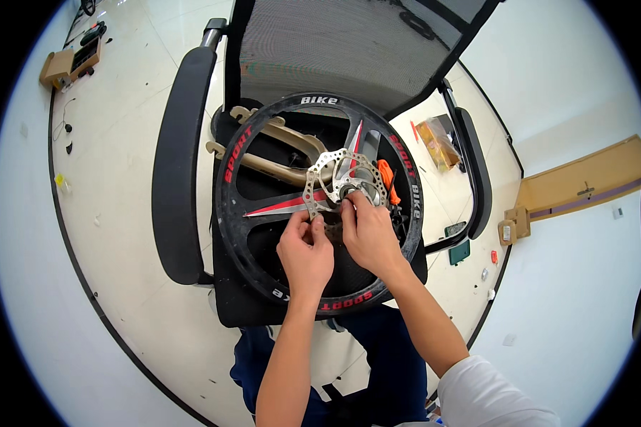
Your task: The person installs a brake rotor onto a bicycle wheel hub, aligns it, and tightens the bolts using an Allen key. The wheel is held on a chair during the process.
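A black bicycle wheel (228,213) with broad red-and-silver-marked spokes lies flat on the seat of an office chair. Over its hub, a silver perforated disc brake rotor (311,191) sits slightly tilted. My left hand (306,257) pinches the rotor's near left edge between thumb and fingers. At the hub axle (347,191), my right hand (370,233) has its thumb and index finger closed around the centre; any small part between them is hidden. Under the wheel's far left side, a gold-coloured bicycle fork (263,166) shows through the spokes.
Tall black armrests (181,171) flank the seat, and a mesh backrest (335,53) rises behind the wheel. Something orange (387,179) lies at the wheel's right side. A yellow package (436,144) and a green case (459,253) lie on the floor to the right.
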Tool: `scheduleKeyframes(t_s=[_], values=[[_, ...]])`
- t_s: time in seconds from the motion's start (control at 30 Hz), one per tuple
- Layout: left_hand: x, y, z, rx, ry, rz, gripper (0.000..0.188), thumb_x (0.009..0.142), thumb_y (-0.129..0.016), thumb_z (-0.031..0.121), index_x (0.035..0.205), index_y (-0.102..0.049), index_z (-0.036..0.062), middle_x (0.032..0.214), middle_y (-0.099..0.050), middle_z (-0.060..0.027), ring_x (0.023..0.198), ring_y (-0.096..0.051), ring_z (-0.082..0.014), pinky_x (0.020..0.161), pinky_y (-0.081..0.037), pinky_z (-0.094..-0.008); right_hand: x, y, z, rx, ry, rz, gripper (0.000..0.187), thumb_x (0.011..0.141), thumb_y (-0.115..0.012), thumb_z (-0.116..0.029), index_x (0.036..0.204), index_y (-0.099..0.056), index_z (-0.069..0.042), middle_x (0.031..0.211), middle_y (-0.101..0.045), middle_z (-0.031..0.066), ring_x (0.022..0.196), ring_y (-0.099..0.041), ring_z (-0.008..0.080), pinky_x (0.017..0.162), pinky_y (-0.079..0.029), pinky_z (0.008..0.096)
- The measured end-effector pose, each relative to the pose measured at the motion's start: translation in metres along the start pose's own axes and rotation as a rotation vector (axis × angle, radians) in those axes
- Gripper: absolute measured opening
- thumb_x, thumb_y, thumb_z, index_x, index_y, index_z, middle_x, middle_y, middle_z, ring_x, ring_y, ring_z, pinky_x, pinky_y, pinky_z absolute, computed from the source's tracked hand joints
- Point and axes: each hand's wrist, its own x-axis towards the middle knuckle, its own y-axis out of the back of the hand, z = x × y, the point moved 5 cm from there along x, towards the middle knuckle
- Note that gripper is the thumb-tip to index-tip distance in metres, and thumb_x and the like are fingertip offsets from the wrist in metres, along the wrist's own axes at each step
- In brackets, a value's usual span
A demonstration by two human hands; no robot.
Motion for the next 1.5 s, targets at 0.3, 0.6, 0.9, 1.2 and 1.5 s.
scheduleKeyframes(t_s=[0.3, 0.6, 0.9, 1.2, 1.5], values=[[-0.002, 0.001, 0.008, -0.012, 0.006, -0.011, 0.01, 0.094, -0.062, 0.007, 0.097, -0.062, -0.0033, 0.067, -0.065, -0.0114, 0.055, -0.06, -0.0194, 0.057, -0.045, -0.0333, -0.008, -0.003, 0.002, -0.105, -0.127, 0.049, 0.016, 0.098, -0.053, -0.011, 0.099, -0.061, 0.004, 0.076, -0.068, 0.0232, 0.068, -0.065, 0.0435, 0.064, -0.051, 0.0487], [-0.003, 0.003, 0.011, -0.018, -0.002, -0.004, 0.013, 0.096, -0.062, 0.008, 0.096, -0.062, -0.0044, 0.064, -0.065, -0.0102, 0.052, -0.058, -0.0143, 0.054, -0.043, -0.032, -0.005, -0.005, -0.004, -0.201, -0.015, 0.066, 0.015, 0.098, -0.054, -0.011, 0.099, -0.059, 0.003, 0.069, -0.063, 0.0265, 0.065, -0.063, 0.0462, 0.061, -0.048, 0.0531], [0.0, 0.007, 0.012, -0.015, 0.023, -0.01, 0.014, 0.093, -0.065, 0.01, 0.092, -0.063, -0.0039, 0.068, -0.068, -0.0133, 0.058, -0.062, -0.0216, 0.061, -0.046, -0.0349, -0.003, -0.015, -0.011, -0.368, -0.142, 0.08, 0.019, 0.097, -0.052, -0.012, 0.092, -0.06, 0.005, 0.073, -0.065, 0.0282, 0.068, -0.063, 0.0488, 0.064, -0.05, 0.0536], [0.005, 0.013, 0.01, -0.089, 0.169, -0.121, 0.024, 0.095, -0.055, 0.017, 0.096, -0.067, -0.0026, 0.078, -0.071, -0.0193, 0.074, -0.069, -0.0363, 0.07, -0.05, -0.0417, -0.005, -0.024, -0.02, -0.383, -0.211, 0.23, 0.02, 0.095, -0.052, -0.01, 0.086, -0.056, 0.007, 0.067, -0.062, 0.0324, 0.067, -0.063, 0.0512, 0.06, -0.05, 0.056], [0.005, 0.014, 0.005, 0.012, 0.159, -0.176, 0.028, 0.094, -0.053, 0.02, 0.101, -0.069, -0.0016, 0.087, -0.072, -0.0225, 0.087, -0.068, -0.043, 0.079, -0.051, -0.0452, 0.008, -0.026, -0.006, -0.359, -0.287, 0.067, 0.027, 0.09, -0.054, -0.013, 0.082, -0.063, 0.011, 0.082, -0.065, 0.0368, 0.081, -0.065, 0.0526, 0.077, -0.053, 0.0572]])
